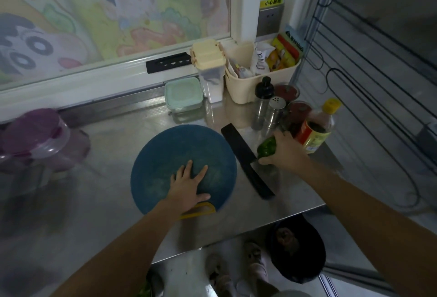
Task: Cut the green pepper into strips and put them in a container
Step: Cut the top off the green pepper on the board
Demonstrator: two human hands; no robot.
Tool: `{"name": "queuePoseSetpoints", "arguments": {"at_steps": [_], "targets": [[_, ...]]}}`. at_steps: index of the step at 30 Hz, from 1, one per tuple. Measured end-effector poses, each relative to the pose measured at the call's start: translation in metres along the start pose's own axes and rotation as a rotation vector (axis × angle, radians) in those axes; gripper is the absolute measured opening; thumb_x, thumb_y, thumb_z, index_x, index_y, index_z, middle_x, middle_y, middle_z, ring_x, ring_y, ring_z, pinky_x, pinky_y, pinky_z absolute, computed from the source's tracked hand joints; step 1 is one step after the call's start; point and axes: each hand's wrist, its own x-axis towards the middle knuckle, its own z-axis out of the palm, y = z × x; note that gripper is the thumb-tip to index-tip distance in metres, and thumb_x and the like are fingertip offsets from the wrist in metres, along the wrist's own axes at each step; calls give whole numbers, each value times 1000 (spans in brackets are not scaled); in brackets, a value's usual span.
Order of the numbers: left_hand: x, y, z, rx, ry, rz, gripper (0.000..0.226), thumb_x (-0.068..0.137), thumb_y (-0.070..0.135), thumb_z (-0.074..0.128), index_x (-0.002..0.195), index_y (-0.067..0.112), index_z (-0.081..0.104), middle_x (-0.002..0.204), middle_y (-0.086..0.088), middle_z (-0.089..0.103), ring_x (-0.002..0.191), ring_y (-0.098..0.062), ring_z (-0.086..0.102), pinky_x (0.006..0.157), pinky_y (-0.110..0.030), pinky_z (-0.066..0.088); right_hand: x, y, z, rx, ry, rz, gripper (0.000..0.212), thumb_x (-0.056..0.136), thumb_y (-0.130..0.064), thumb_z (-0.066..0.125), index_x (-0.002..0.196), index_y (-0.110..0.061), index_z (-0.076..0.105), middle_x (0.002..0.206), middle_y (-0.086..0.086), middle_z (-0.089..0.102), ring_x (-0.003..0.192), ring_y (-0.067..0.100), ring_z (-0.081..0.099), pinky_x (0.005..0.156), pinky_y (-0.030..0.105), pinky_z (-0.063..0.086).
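Steel counter [106, 190]: all items below are borne on it. Round blue cutting board [179, 145], yellow handle at its near edge, is taken as the reference. Purple lidded container [35, 138]: set well to the left of the board. Cream caddy [246, 88], filled with packets: placed beyond the board, to the right. Black knife [246, 162]: laid just beside the board's right edge. Sauce bottle [316, 131], yellow cap: stood right of the board, past the knife. Mint-lidded box [184, 92]: set behind the board. Left hand [189, 185]: laid flat on the board's near half, fingers spread, nothing grasped. Right hand [286, 152]: curled around the green pepper [266, 146], which is held right of the board, just beyond the knife.
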Motion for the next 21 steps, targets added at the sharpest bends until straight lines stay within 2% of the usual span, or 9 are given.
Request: {"name": "queuePoseSetpoints", "arguments": {"at_steps": [3, 5, 8, 10, 13, 16, 17, 20, 21], "targets": [[1, 8, -7, -58, -13, -34, 96, 78, 65, 56, 149, 38, -3, 157, -11, -5, 144, -33, 3, 115, -55, 7, -3, -19, -2, 166, -37, -15, 89, 61, -41, 84, 132, -17, 37, 131, 5, 46, 118, 23, 49, 99, 40, 44], [1, 19, -13, -240, 84, 5, 105, 73, 63, 65, 150, 32, 1, 156, -10, 11, 143, -30, 13, 116, -49, 12, -4, -31, -2, 208, -67, -24, 89, 60, -45, 83, 131, -16, 37, 127, 3, 50, 114, 20, 51, 96, 39, 46], [-4, 42, -22, -583, 277, 163, 111, 67, 47, 79, 150, 20, 11, 150, -6, 24, 138, -22, 26, 114, -32, 22, -7, -51, 4, 269, -121, -96, 83, 62, -44, 83, 126, -13, 40, 113, -2, 52, 100, 12, 52, 73, 22, 45], [-6, 53, -27, -710, 346, 210, 111, 65, 40, 83, 149, 17, 15, 149, -5, 28, 135, -17, 30, 110, -24, 24, -7, -62, 12, 311, -157, -153, 78, 62, -44, 83, 121, -14, 42, 103, -7, 50, 95, 9, 52, 66, 17, 42], [-2, 52, -36, -815, 462, 191, 97, 64, 33, 85, 142, 15, 31, 137, -3, 44, 124, -16, 45, 102, -22, 37, -4, -72, 22, 432, -260, -226, 74, 67, -43, 81, 124, -16, 41, 110, -5, 55, 101, 9, 56, 84, 24, 49], [2, 38, -40, -773, 505, 117, 83, 61, 30, 86, 129, 14, 41, 121, -1, 52, 110, -15, 52, 89, -20, 41, 4, -63, 31, 692, -342, -149, 68, 77, -40, 71, 132, -15, 40, 129, 6, 54, 113, 15, 56, 99, 37, 48], [4, 33, -39, -749, 509, 63, 82, 60, 30, 87, 126, 13, 41, 120, -2, 52, 109, -15, 52, 88, -20, 40, 6, -58, 34, 686, -307, -116, 66, 80, -42, 68, 133, -14, 39, 131, 7, 53, 113, 17, 56, 98, 37, 48], [8, 21, -37, -721, 513, -88, 82, 60, 28, 87, 124, 8, 39, 121, -7, 48, 108, -18, 51, 88, -23, 40, 8, -39, 48, 234, -70, -15, 60, 82, -41, 66, 128, -11, 43, 124, 8, 54, 109, 23, 57, 89, 36, 49], [8, 18, -35, -700, 508, -116, 83, 60, 29, 87, 124, 8, 39, 121, -8, 47, 108, -20, 51, 88, -24, 40, 6, -33, 55, 128, -44, 15, 56, 82, -39, 67, 125, -11, 44, 121, 8, 54, 106, 25, 58, 86, 37, 50]]}}
